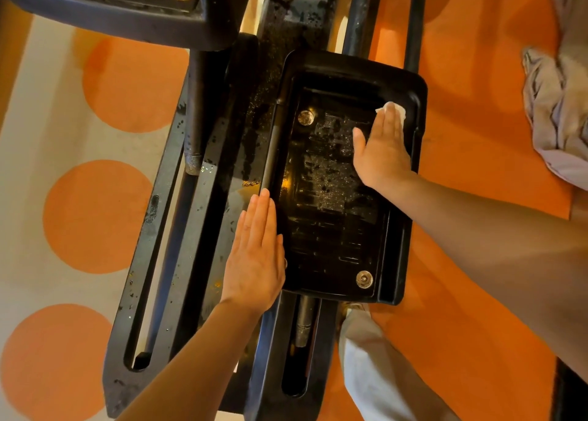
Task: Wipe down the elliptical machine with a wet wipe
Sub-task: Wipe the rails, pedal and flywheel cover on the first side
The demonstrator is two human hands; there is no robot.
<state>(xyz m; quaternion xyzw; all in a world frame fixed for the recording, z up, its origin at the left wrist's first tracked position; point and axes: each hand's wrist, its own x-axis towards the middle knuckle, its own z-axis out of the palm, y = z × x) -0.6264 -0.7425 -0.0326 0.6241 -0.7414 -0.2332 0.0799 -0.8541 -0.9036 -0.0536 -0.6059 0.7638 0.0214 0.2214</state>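
Wipe (392,109) mostly under right hand (381,153)

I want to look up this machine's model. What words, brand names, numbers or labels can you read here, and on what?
None can be read.
The black foot pedal has raised ridges, no legible lettering.
A small embossed mark on the frame rail is too blurred to read.
The wet wipe under the right hand shows no print.

White wipe (393,110) on black, seemingly wet pedal (334,198).
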